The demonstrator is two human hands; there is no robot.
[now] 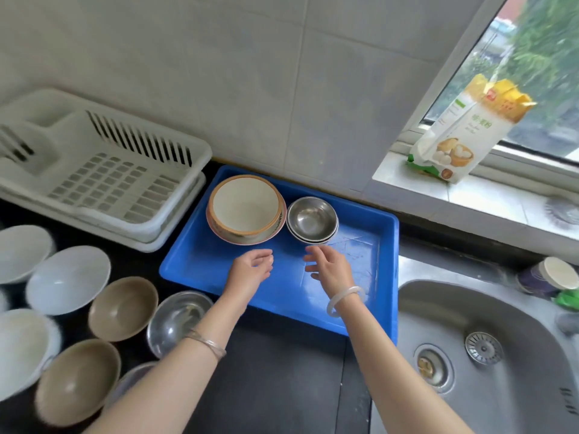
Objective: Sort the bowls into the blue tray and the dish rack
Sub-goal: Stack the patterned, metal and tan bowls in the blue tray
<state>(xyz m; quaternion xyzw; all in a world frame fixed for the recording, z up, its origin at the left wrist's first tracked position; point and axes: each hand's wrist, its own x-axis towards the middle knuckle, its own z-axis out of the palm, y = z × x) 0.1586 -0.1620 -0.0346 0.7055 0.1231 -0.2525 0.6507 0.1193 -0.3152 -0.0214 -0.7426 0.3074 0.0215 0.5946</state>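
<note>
The blue tray [219,270] lies on the dark counter against the wall. At its back stand a large cream bowl with a tan rim [244,208] nested in a pink-rimmed one, and a small stack of steel bowls [311,219] to its right. My left hand [250,266] and my right hand [329,266] hover over the tray just in front of these bowls, fingers relaxed, holding nothing. The white dish rack [103,170] sits at the back left with no bowl in it. On the counter at left are white bowls [67,278], brown bowls [122,308] and a steel bowl [177,319].
A steel sink [488,355] fills the right side, with a drain strainer [484,347]. A flour bag [463,133] leans on the window sill. Cups and a green item [557,280] stand at the sink's far edge. Dark counter [282,386] lies in front of the tray.
</note>
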